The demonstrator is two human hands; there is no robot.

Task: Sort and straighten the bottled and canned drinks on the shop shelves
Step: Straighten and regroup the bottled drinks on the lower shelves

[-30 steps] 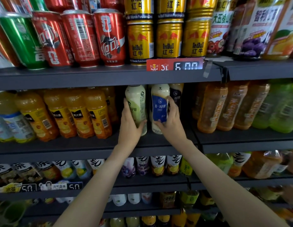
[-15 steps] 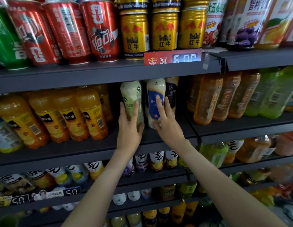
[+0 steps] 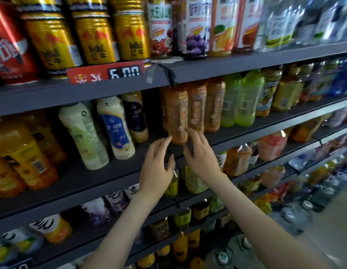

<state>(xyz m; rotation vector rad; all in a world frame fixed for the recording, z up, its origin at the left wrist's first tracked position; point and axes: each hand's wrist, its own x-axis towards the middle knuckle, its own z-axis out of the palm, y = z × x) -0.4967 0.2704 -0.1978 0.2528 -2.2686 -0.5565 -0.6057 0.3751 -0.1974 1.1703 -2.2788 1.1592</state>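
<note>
Orange-brown bottle (image 3: pixel 176 113) stands at the front edge of the middle shelf (image 3: pixel 236 133), leftmost of three alike, with a dark open gap just left of it. Left hand (image 3: pixel 156 167) and right hand (image 3: pixel 201 158) are below its base, apart, fingers loosely spread, gripping nothing. Right fingertips (image 3: pixel 188 132) overlap the base; contact not resolvable through blur.

Left of the bottle: pale bottles, green label (image 3: pixel 83 134) and blue label (image 3: pixel 116 129). Above-left: red price tag (image 3: pixel 106 74) reads "6.00"; gold cans (image 3: pixel 52 41), print smeared. Right: green bottles (image 3: pixel 240 101).

Bottle's label unreadable; its top is cut off by the shelf above.
</note>
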